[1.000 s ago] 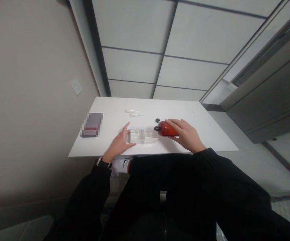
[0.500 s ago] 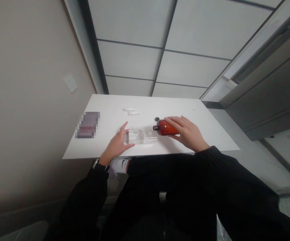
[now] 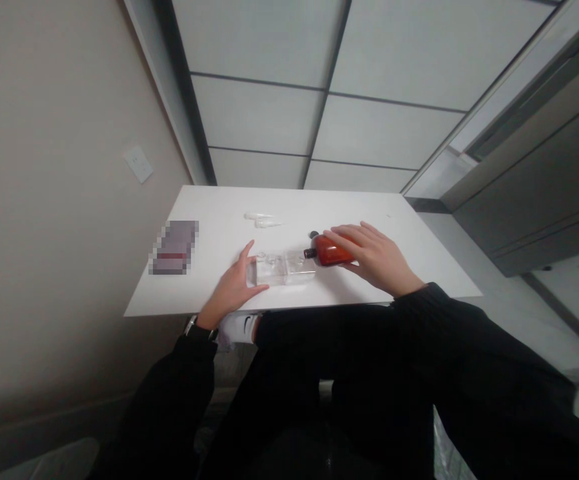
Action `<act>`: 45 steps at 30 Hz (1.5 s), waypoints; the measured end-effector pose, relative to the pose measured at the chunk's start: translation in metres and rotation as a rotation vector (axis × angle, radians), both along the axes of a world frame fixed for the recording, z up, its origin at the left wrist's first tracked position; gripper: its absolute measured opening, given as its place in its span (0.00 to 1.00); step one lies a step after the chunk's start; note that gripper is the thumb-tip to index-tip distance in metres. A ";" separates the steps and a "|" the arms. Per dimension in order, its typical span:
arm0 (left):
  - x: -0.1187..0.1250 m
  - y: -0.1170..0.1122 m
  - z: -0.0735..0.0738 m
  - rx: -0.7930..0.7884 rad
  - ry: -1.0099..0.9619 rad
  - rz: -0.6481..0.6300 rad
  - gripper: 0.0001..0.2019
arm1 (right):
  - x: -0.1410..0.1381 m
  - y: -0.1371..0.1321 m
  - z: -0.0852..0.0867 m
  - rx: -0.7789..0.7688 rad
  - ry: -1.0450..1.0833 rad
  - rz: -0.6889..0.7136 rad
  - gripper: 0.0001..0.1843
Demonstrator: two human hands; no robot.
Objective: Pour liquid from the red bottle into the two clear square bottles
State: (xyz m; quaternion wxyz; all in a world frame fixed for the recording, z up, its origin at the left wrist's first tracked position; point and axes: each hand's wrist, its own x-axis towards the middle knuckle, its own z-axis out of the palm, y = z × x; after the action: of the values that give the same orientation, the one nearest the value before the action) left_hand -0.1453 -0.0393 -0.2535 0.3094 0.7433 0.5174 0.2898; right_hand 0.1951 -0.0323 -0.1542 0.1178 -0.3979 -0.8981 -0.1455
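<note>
Since the earlier view, your right hand (image 3: pixel 377 260) has slid further over the amber glass bottle (image 3: pixel 332 252), fingers curled across it as it lies on its side on the white bench (image 3: pixel 209 207). The small black cap (image 3: pixel 313 234) now sits almost hidden behind the bottle. Your left hand (image 3: pixel 229 290) grips the end of the clear rectangular plastic box (image 3: pixel 284 270), with something transparent (image 3: pixel 269 267) inside, too faint to tell. The bottle's dark neck (image 3: pixel 310 253) points at the box, just beside it, near the bench's front edge.

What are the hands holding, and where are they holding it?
The right hand wraps over the fat body of an amber glass bottle. The left hand holds the near end of a clear box.
</note>
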 end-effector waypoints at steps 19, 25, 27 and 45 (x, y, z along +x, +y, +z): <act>-0.001 0.000 -0.003 0.029 -0.011 -0.006 0.57 | -0.004 0.002 0.013 0.050 -0.080 0.031 0.31; -0.001 0.001 -0.004 0.026 -0.014 -0.014 0.56 | -0.006 0.003 0.017 0.059 -0.105 0.047 0.31; -0.001 0.001 -0.004 0.024 -0.016 -0.015 0.56 | -0.007 0.004 0.018 0.058 -0.107 0.049 0.30; -0.001 0.000 -0.004 0.025 -0.010 -0.011 0.57 | -0.011 0.001 0.026 0.021 -0.129 0.044 0.31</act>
State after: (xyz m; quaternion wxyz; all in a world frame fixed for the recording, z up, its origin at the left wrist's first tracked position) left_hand -0.1459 -0.0390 -0.2573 0.3041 0.7484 0.5083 0.2983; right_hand 0.1839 -0.0312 -0.1285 0.0669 -0.3667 -0.9108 -0.1776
